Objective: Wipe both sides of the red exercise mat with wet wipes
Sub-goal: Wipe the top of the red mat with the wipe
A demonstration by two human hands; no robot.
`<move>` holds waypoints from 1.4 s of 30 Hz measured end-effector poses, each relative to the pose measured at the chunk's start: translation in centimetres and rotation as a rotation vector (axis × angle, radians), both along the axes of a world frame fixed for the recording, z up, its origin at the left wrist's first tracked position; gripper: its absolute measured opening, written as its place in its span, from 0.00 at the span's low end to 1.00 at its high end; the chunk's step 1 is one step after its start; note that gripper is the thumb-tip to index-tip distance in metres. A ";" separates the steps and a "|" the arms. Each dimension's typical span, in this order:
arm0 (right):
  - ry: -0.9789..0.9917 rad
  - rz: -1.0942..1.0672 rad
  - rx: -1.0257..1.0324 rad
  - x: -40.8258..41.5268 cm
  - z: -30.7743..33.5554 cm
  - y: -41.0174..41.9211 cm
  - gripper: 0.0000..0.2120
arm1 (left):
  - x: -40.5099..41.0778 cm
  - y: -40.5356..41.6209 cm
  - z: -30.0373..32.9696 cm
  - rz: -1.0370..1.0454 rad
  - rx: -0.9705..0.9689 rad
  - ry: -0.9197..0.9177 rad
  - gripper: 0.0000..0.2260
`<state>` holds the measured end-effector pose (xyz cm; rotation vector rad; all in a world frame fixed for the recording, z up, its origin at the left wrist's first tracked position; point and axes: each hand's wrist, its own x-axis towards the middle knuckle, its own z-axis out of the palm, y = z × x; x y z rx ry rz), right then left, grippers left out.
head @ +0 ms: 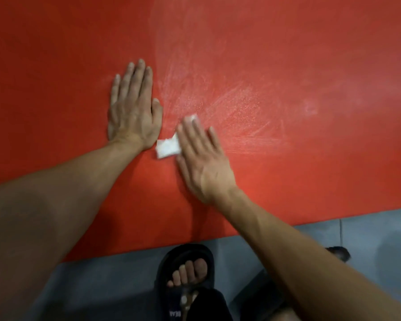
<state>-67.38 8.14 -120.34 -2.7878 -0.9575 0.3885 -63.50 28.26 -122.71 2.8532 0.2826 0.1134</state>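
On the red exercise mat (pixel 56 66), the left hand (pixel 132 107) is lying spread flat while the right hand (pixel 202 156), fingers straight, is pressing a wet wipe (pixel 167 148) down.

Two bare forearms reach forward from the lower corners of the view. The left hand (pixel 133 107) lies palm down with its fingers straight and close together, thumb tucked alongside, wrist bent slightly. The right hand (pixel 200 156) also lies palm down, fingers extended and a little spread, angled up and to the left, slightly blurred. A bare foot (pixel 190 272) in a dark open-toed sandal shows between the arms.
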 end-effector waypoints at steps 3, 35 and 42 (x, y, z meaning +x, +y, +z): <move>0.093 0.240 -0.010 -7.5 1.4 -4.4 0.28 | -0.2 0.1 0.2 0.007 0.004 0.006 0.29; 0.032 -0.529 0.162 -2.6 1.4 -4.2 0.34 | -0.2 0.0 0.2 0.007 0.014 0.040 0.29; 0.110 -0.262 0.155 -6.5 0.1 0.5 0.31 | -0.1 0.0 0.2 0.003 0.014 0.030 0.29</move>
